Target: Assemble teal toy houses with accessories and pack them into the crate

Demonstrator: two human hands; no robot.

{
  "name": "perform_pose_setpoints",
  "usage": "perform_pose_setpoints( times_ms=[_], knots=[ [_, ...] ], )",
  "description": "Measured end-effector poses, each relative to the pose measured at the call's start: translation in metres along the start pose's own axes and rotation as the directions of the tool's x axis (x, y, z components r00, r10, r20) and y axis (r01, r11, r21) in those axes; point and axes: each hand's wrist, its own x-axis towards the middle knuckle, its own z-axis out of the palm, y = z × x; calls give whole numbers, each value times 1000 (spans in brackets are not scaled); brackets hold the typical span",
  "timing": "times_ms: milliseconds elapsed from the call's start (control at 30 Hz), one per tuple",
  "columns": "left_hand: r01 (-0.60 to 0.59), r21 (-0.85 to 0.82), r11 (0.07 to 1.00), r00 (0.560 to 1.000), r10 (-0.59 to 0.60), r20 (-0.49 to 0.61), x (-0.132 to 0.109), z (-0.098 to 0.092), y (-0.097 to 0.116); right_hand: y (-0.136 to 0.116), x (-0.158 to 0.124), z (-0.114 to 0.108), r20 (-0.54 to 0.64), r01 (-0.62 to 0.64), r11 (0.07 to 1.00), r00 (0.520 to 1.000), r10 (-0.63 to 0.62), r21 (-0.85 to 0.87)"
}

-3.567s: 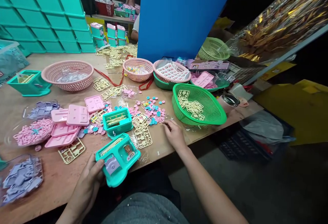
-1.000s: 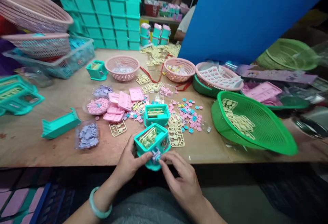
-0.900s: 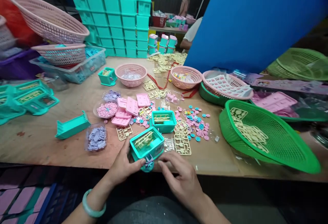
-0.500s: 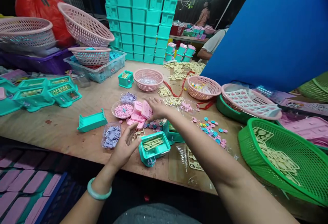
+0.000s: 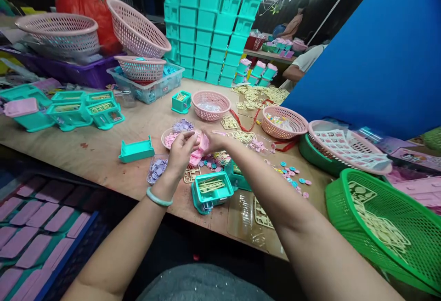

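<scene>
My right hand (image 5: 214, 141) has its fingers around a pink plastic lid (image 5: 204, 143), held over a small pile of pink pieces (image 5: 195, 157). Close by on the left, my left hand (image 5: 179, 153) has its thumb and fingers drawn together; what they pinch, if anything, is too small to make out. Below the hands stands a teal box (image 5: 212, 190) with cream sprue pieces (image 5: 211, 185) inside. A second teal box (image 5: 237, 179) is partly behind my right forearm. Clear trays of pink bits (image 5: 170, 139) and purple parts (image 5: 157, 168) lie beside my left hand.
A teal tray-like part (image 5: 137, 150) lies to the left, with filled teal boxes (image 5: 103, 110) beyond it. Pink baskets (image 5: 211, 113) stand behind, before stacked teal boxes (image 5: 210, 39). A green basket (image 5: 347, 213) is at right. Pink and blue buttons (image 5: 292, 172) are scattered. A co-worker's arm (image 5: 294, 72) shows behind.
My left hand has moved up and right to beside my right hand, its fingers closing. The right hand now grips a pink lid from the pile. The camera view has shifted slightly left.
</scene>
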Motion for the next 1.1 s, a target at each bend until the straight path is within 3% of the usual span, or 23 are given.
perform_pose_setpoints(
  times_ms=[67,133,267,333,400,500,567,633,733,867,967,1100],
  knots=[
    [31,19,999,999,-31,13,-6,-9,-1,-5,7,2,-38,-6,1000,999,6,-8],
    [70,30,997,997,-70,12,-10,-17,-2,-9,9,0,-150,-11,1000,989,7,-21],
    [153,-37,987,987,-151,51,-4,-15,1,-15,-11,-13,-384,-43,999,923,38,-3],
    [230,-105,968,969,-218,112,2,-8,7,-19,-39,-18,-513,80,996,857,-49,39],
    [308,-138,941,940,-279,194,4,-1,14,-25,-77,-20,-555,278,959,806,-204,52],
    [268,-109,957,944,-238,227,-12,10,18,-32,-138,-13,-419,438,897,826,-377,56],
    [129,-91,987,977,-111,180,-36,19,16,-33,-167,-3,-368,442,894,845,-387,75],
    [19,-68,997,985,-7,174,-62,23,11,-29,-181,7,-389,423,901,849,-357,95],
    [-25,16,1000,977,21,212,-91,14,3,-19,-182,19,-359,434,895,855,-373,105],
    [-73,219,973,994,53,95,-102,-23,-17,-4,-168,26,-137,511,857,855,-500,65],
    [-7,227,974,982,-35,184,-105,-43,-39,2,-159,29,6,546,837,837,-547,12],
    [-10,231,973,967,-50,250,-110,-45,-60,4,-151,34,64,555,828,832,-551,-77]
  ],
)
